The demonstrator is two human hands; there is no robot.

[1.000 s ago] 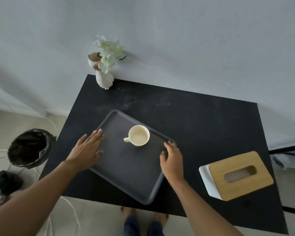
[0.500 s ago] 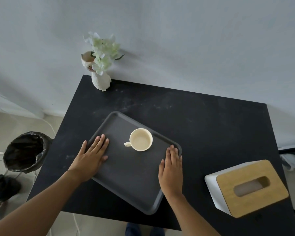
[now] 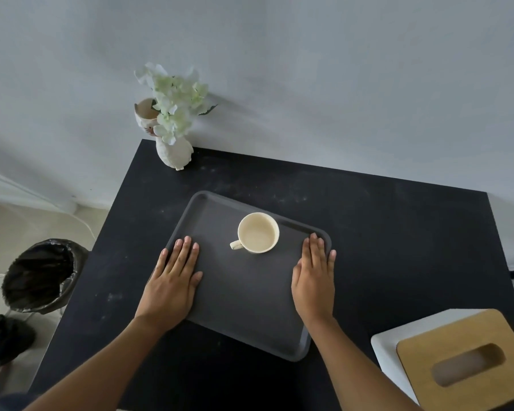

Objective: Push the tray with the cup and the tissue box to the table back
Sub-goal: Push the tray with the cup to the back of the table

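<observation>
Head view: dark grey rectangular plastic tray (image 3: 244, 292) lying at an angle in the middle of the matte black surface (image 3: 383, 232). Cream ceramic cup (image 3: 258, 232) upright on the tray's far half. Left hand (image 3: 172, 283) pressed flat on the tray's left edge, right hand (image 3: 315, 280) flat on its right edge; each grip apart, fingers stretched, clamped on nothing. White tissue box with a slotted wooden lid (image 3: 454, 360) off the tray, well right of it. White vase of pale flowers (image 3: 172, 129) beyond the tray's far-left corner.
</observation>
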